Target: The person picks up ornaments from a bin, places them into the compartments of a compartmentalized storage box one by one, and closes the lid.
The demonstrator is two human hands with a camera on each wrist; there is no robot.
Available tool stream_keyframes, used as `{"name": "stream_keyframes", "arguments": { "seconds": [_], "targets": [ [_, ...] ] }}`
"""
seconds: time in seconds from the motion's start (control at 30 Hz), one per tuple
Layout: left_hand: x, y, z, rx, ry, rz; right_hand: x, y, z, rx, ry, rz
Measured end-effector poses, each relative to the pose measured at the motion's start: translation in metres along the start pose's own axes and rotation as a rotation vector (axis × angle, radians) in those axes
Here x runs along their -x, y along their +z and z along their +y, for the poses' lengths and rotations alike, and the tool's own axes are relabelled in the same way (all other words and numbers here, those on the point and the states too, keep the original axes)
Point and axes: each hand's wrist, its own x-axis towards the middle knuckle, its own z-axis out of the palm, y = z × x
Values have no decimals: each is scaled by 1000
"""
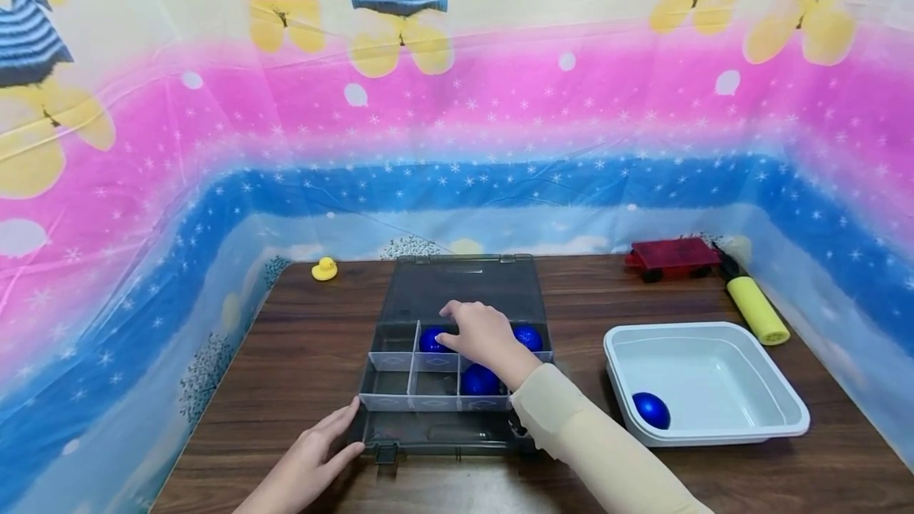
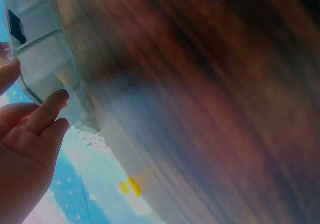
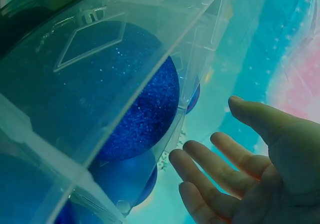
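A dark translucent divided box (image 1: 457, 427) lies with its lid raised at the back. Shiny blue balls sit in its compartments: one ball (image 1: 432, 339) in the back row, another ball (image 1: 528, 337) at the back right, and a front-row ball (image 1: 478, 380). In the right wrist view, a glittery blue ball (image 3: 145, 109) shows through the clear wall. My right hand (image 1: 485, 335) hovers over the back row, its fingers loosely bent with nothing between them, partly covering the compartments. My left hand (image 1: 314, 446) rests extended fingers against the box's front left corner.
To the right stands a white basin (image 1: 714, 331) with one blue ball (image 1: 651, 411) inside. Behind it are a red toy cart (image 1: 674, 256) and a yellow cylinder (image 1: 757, 309) with a black end. A yellow rubber duck (image 1: 324, 269) sits at the back left, near the patterned curtain.
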Motion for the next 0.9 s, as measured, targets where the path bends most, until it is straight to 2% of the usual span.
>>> {"name": "stream_keyframes", "arguments": {
  "seconds": [0.37, 0.9],
  "targets": [
    [1, -1, -1, 15, -4, -19, 11, -10, -1, 8, -20, 20],
    [0, 0, -2, 8, 22, -7, 53, -32, -5, 38, -53, 105]
  ]
}}
